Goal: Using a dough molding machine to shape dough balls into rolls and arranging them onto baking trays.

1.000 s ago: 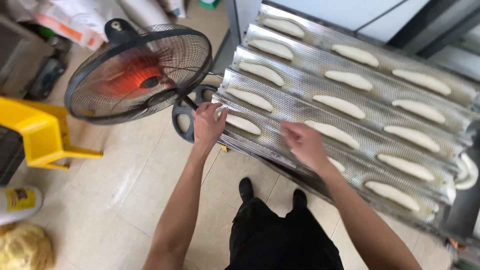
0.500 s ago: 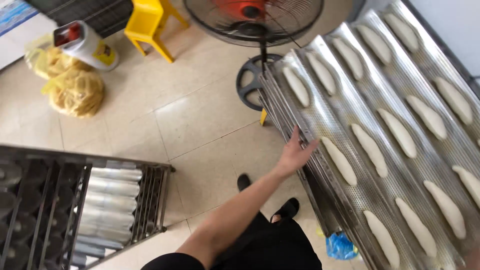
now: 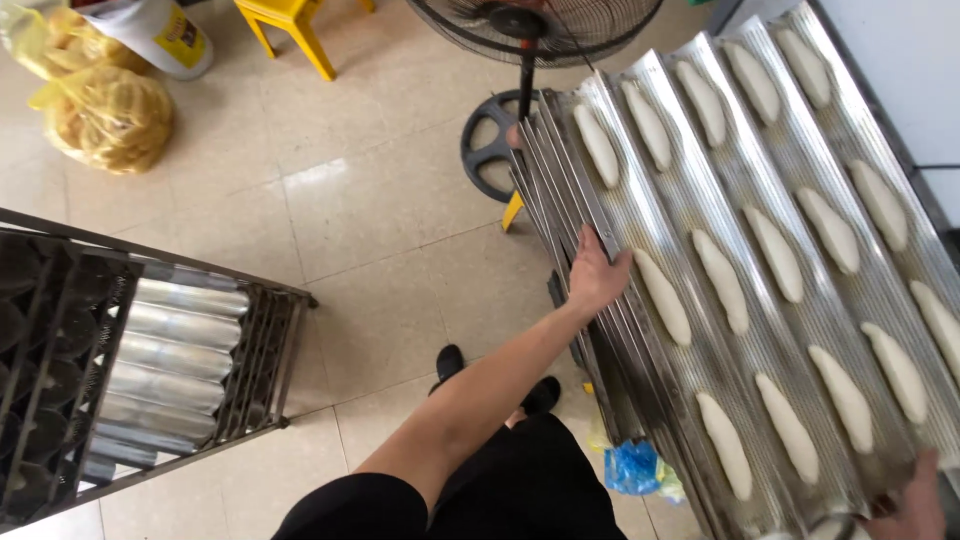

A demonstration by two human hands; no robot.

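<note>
beige tiled floor (image 3: 350,200), glossy. standing fan (image 3: 530,40) at top, yellow stool (image 3: 300,25) beside, yellow bags (image 3: 105,115) top left, rack of empty trays (image 3: 150,350) at left. perforated baguette tray (image 3: 800,330) on stack, right half of view, holding pale dough pieces (image 3: 720,280) in channels. left hand (image 3: 597,275) closed over tray's near long edge, fingers curled. right hand (image 3: 915,505) at tray's lower corner, mostly cut off; grip impossible to tell.

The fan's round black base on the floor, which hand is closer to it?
Left. The left hand grips the near edge of the tray stack, not far below the fan base. The right hand is at the tray's far bottom corner, much farther away.
</note>
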